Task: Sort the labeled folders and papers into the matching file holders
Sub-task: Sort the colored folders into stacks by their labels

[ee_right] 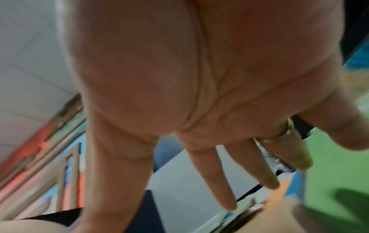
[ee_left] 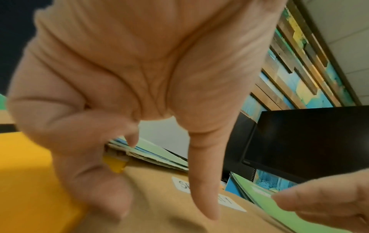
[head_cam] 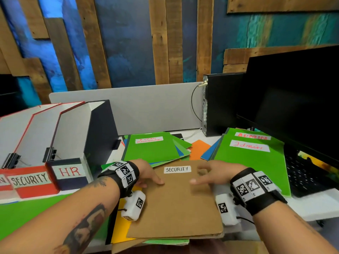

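A brown folder (head_cam: 176,204) labelled SECURITY (head_cam: 177,169) lies on top of a loose pile in front of me. My left hand (head_cam: 148,174) holds its upper left edge. The thumb (ee_left: 205,197) presses on top beside the label and the fingers (ee_left: 95,181) curl at the edge. My right hand (head_cam: 211,175) hovers over the folder's upper right corner with fingers (ee_right: 219,181) spread and holding nothing. At the left stand a red SECURITY holder (head_cam: 31,178) and a dark blue HR holder (head_cam: 70,172).
A green Human Resources folder (head_cam: 150,149) and a green Admin folder (head_cam: 251,162) lie behind, with orange (head_cam: 199,149), blue and yellow (head_cam: 119,228) folders around. A monitor (head_cam: 293,98), a keyboard (head_cam: 302,176) and a PC tower (head_cam: 220,105) fill the right. A green sheet (head_cam: 27,215) lies at the front left.
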### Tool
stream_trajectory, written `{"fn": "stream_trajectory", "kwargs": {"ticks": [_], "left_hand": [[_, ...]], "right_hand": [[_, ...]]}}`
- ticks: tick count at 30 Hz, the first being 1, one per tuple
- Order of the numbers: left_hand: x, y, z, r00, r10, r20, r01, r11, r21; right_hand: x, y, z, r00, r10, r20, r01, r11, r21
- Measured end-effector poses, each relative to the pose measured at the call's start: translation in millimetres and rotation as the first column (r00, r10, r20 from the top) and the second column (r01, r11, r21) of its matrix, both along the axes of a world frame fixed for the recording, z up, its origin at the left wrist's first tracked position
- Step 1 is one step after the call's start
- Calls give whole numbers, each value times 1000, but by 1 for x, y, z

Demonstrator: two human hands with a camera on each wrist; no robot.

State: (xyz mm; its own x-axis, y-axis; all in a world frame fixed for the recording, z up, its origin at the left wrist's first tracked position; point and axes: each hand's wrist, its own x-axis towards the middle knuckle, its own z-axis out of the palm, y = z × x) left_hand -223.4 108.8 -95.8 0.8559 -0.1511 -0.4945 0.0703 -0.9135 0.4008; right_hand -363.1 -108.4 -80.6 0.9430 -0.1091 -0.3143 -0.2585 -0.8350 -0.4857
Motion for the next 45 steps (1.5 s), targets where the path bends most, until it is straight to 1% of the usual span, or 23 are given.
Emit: {"fn": "stream_trajectory", "kwargs": {"ticks": [1, 4, 7, 9, 11, 13, 15, 17, 19, 20, 22, 24, 25, 27, 28, 29, 30, 31, 33, 36, 42, 43, 45], "left_hand": [[-1, 1, 0, 999, -24, -22, 24, 1000, 11], [1, 4, 0, 982, -57, -178, 55, 998, -13], [-5, 3, 0, 908, -158, -389, 121, 986, -117], [-12, 3, 0, 854, -267, -446, 198, 960, -196], [-18, 1, 2, 861, -327, -390, 220, 931, -292], [-20, -2, 10, 899, -341, -275, 206, 882, -423], [-21, -4, 25, 930, -321, -181, 168, 806, -567], [-20, -3, 42, 947, -288, -144, 115, 720, -684], [-21, 2, 58, 946, -291, -145, 92, 667, -740], [-21, 5, 63, 944, -294, -149, 89, 662, -744], [-20, 10, 66, 957, -260, -128, 95, 699, -708], [-15, 16, 59, 983, -169, -78, 90, 800, -593], [-14, 20, 54, 992, -119, -41, 84, 867, -492], [-7, 33, 40, 990, -111, 84, 123, 982, -146], [-4, 40, 32, 976, -163, 143, 156, 986, 56], [-4, 46, 25, 958, -213, 190, 168, 959, 229], [-5, 51, 18, 944, -241, 226, 157, 929, 336], [-5, 56, 11, 942, -233, 240, 131, 917, 377], [-2, 63, -4, 949, -190, 250, 90, 927, 364], [4, 74, -17, 971, -103, 214, 47, 967, 250], [-4, 93, -5, 973, -49, 226, 8, 984, 176], [-5, 96, -4, 978, -21, 206, -10, 989, 147], [0, 101, -6, 990, 89, 107, -89, 996, -1]], "right_hand": [[1, 10, 2, 998, 57, 10, -58, 998, 38], [9, 37, -3, 986, 168, -16, -168, 986, -14], [11, 65, -4, 959, 282, -30, -282, 959, -21], [15, 77, -6, 953, 302, 13, -301, 952, -55], [20, 83, -8, 957, 273, 98, -261, 958, -119], [26, 84, -7, 964, 212, 162, -189, 971, -147], [28, 85, -1, 971, 118, 206, -105, 992, -74], [27, 88, 11, 953, 2, 302, -20, 998, 56], [30, 86, 21, 910, -97, 404, 32, 986, 164], [33, 84, 23, 888, -140, 438, 59, 979, 193], [39, 80, 23, 877, -165, 451, 94, 980, 175], [44, 78, 18, 895, -170, 413, 113, 981, 159], [47, 78, 14, 903, -166, 396, 112, 981, 157], [51, 80, 8, 918, -141, 371, 90, 984, 152], [54, 81, 5, 919, -135, 371, 84, 985, 150], [55, 82, 4, 920, -131, 370, 79, 985, 150], [58, 83, 2, 920, -128, 371, 74, 985, 155], [60, 85, 0, 921, -124, 369, 68, 985, 161], [65, 88, -3, 926, -117, 358, 54, 982, 181], [71, 96, -4, 930, -90, 356, 27, 984, 178], [77, 114, -5, 931, -20, 365, -47, 984, 172], [78, 117, -5, 932, -3, 361, -61, 984, 165], [80, 123, -5, 935, 27, 354, -88, 984, 157]]}}
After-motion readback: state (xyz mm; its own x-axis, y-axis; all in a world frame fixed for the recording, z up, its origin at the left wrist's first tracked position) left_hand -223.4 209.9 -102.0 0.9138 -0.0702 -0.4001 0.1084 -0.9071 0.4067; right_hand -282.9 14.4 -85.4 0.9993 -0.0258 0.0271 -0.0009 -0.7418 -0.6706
